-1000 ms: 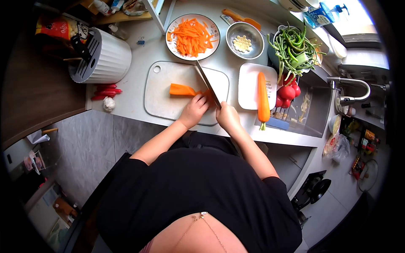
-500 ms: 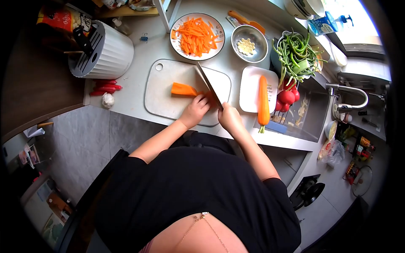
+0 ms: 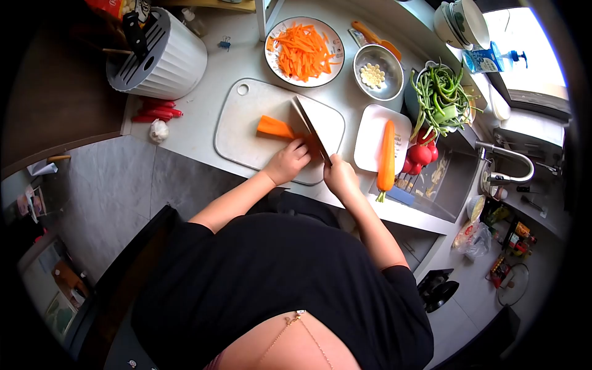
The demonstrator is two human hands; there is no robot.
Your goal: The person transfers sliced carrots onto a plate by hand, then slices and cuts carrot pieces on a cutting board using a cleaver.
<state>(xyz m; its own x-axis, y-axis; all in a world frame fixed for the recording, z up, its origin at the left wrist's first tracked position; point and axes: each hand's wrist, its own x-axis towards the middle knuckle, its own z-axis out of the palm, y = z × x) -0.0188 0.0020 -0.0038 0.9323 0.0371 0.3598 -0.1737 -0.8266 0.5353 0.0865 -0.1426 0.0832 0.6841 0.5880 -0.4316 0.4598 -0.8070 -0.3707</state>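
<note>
My right hand is wrapped round the handle of a kitchen knife, its broad blade slanting up and left over a pale cutting board. Left of the blade, my left hand has its fingers bent and pressed onto orange carrot close to the knife. A thick carrot piece lies on the board just beyond those fingers. What sits right under the fingertips and behind the blade is partly hidden.
Beyond the board stand a plate of carrot strips and a metal bowl of pale round pieces. A whole carrot rests on a white tray. Green beans, red tomatoes and the sink are rightward; a knife block is left.
The view has turned slightly, so the counter items appear shifted. Both hands stay at the board, the knife still in the right, the left still by the carrot.
</note>
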